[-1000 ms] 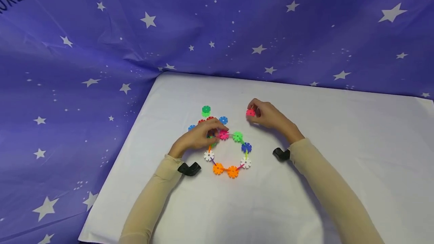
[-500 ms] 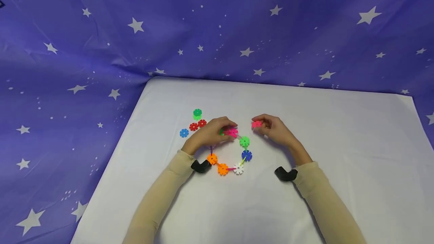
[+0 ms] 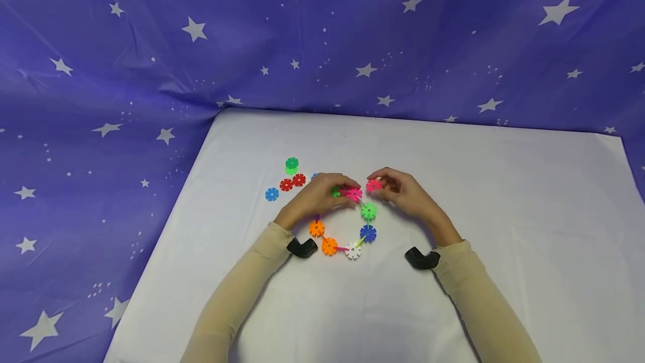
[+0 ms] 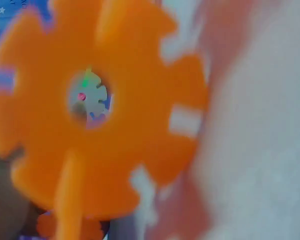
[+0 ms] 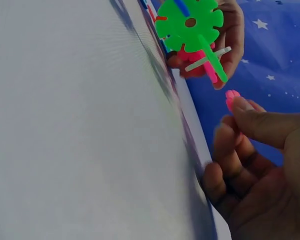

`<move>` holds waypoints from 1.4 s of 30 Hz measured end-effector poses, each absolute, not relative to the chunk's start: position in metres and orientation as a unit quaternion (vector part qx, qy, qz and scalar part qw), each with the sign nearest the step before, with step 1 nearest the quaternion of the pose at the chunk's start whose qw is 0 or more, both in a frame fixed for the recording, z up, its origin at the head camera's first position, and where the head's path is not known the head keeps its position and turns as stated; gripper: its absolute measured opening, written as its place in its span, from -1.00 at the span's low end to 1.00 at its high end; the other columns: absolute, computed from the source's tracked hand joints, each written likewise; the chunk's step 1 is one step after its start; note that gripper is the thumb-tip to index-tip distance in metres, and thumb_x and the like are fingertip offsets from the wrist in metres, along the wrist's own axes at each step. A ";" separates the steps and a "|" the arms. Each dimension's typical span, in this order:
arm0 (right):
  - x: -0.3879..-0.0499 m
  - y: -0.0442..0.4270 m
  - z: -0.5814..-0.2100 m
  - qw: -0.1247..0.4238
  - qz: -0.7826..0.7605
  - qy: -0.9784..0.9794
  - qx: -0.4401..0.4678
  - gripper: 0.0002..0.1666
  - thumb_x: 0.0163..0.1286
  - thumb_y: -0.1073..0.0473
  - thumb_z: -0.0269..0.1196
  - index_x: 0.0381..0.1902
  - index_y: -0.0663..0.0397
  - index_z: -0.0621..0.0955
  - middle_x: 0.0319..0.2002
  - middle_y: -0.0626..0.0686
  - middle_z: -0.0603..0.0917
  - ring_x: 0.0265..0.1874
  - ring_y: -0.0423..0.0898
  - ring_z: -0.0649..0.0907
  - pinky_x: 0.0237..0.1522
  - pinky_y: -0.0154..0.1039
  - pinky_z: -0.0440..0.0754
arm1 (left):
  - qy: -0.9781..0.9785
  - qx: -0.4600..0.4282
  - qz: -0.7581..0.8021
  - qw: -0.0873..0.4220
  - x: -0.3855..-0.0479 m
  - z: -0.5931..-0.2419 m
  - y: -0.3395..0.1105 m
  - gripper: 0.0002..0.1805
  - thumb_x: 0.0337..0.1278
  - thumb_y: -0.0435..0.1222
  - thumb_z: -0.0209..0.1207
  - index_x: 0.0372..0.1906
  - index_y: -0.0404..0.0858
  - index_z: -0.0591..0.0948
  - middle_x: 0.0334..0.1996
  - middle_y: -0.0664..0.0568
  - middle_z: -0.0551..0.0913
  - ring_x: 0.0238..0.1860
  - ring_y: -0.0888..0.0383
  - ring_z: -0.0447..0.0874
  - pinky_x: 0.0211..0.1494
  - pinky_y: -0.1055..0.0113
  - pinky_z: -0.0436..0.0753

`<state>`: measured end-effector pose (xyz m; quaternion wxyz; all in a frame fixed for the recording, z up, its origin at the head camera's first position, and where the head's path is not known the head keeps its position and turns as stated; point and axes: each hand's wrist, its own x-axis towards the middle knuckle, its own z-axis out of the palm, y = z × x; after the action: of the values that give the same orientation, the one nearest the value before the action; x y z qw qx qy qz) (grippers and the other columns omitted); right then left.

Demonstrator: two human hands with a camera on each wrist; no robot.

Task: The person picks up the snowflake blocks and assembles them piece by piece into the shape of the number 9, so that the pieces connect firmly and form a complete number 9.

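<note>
My left hand (image 3: pixel 319 195) grips a bright pink notched disc (image 3: pixel 355 193) in a ring-shaped chain of notched plastic discs. From it the chain runs through a green disc (image 3: pixel 369 211), a dark blue disc (image 3: pixel 368 233), a white disc (image 3: pixel 353 250) and an orange disc (image 3: pixel 330 246). The chain's left part is hidden by my left hand. Between thumb and fingers, my right hand (image 3: pixel 407 196) pinches a loose pink disc (image 3: pixel 374 185). A small gap separates it from the chain, also in the right wrist view. An orange disc (image 4: pixel 140 135) fills much of the left wrist view, blurred.
Left of the chain, loose discs lie on the white tabletop (image 3: pixel 453 172): a blue disc (image 3: pixel 271 194), a red disc (image 3: pixel 286 185) beside another red one, and a green disc (image 3: pixel 291 163) overlapping a lighter green one. A starry purple cloth (image 3: pixel 322 32) hangs behind.
My left hand has shifted right with the chain, which has turned and looks lifted. The right hand has brought its pink disc closer to the chain's pink one. The head view has shifted slightly.
</note>
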<state>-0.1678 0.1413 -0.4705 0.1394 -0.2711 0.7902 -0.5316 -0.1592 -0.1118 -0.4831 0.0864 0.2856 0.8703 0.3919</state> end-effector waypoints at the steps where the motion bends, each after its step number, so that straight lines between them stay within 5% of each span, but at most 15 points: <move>1: -0.168 0.142 -0.470 0.141 -0.531 0.788 -0.278 -0.63 0.32 0.49 0.20 0.10 0.31 0.55 -0.35 0.25 0.58 -0.48 0.05 0.56 -0.44 -0.38 0.49 | 0.869 0.281 0.397 0.089 -0.160 -0.483 -0.111 -0.56 0.02 -0.20 0.43 0.06 -0.16 0.67 -0.11 0.11 0.74 -0.13 0.27 0.64 0.05 0.37 0.59; 5: -0.168 0.141 -0.467 0.134 -0.533 0.784 -0.288 -0.60 0.30 0.51 0.21 0.11 0.41 0.50 -0.40 0.30 0.58 -0.49 0.17 0.58 -0.43 -0.37 0.51 | 0.866 0.260 0.417 0.092 -0.162 -0.485 -0.108 -0.54 -0.01 -0.17 0.45 0.05 -0.17 0.66 -0.18 0.11 0.75 -0.20 0.30 0.65 0.00 0.39 0.61; 15: -0.165 0.139 -0.464 0.113 -0.535 0.788 -0.283 -0.64 0.20 0.54 0.29 -0.03 0.45 0.51 -0.37 0.30 0.59 -0.45 -0.03 0.53 -0.39 -0.38 0.48 | 0.856 0.262 0.439 0.071 -0.161 -0.489 -0.103 -0.54 -0.05 -0.16 0.46 0.05 -0.10 0.70 -0.06 0.12 0.75 0.00 0.28 0.67 0.13 0.39 0.58; 23: -0.165 0.138 -0.465 0.103 -0.538 0.783 -0.296 -0.68 0.19 0.54 0.31 -0.08 0.43 0.52 -0.28 0.29 0.60 -0.42 -0.03 0.54 -0.36 -0.37 0.49 | 0.865 0.246 0.431 0.076 -0.160 -0.488 -0.103 -0.60 -0.03 -0.13 0.46 -0.03 -0.09 0.71 -0.12 0.14 0.76 -0.09 0.26 0.64 0.05 0.37 0.59; 31: -0.163 0.142 -0.471 0.122 -0.558 0.766 -0.294 -0.73 0.27 0.51 0.24 -0.06 0.42 0.54 -0.32 0.35 0.61 -0.46 0.24 0.57 -0.37 -0.36 0.52 | 0.861 0.256 0.433 0.071 -0.160 -0.492 -0.103 -0.60 -0.03 -0.16 0.45 -0.01 -0.13 0.73 -0.11 0.08 0.77 -0.08 0.23 0.68 0.05 0.38 0.61; 42: -0.174 0.147 -0.498 0.137 -0.572 0.756 -0.286 -0.80 0.31 0.47 0.24 -0.11 0.31 0.58 -0.37 0.32 0.62 -0.48 0.21 0.62 -0.34 -0.29 0.59 | 0.849 0.270 0.448 0.080 -0.159 -0.492 -0.103 -0.63 0.00 -0.18 0.43 -0.02 -0.12 0.73 -0.14 0.13 0.77 -0.12 0.29 0.67 0.02 0.40 0.60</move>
<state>-0.1736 0.1465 -0.4982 0.1373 -0.2859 0.7564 -0.5720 -0.1589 -0.1026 -0.4920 0.0805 0.2699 0.8487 0.4477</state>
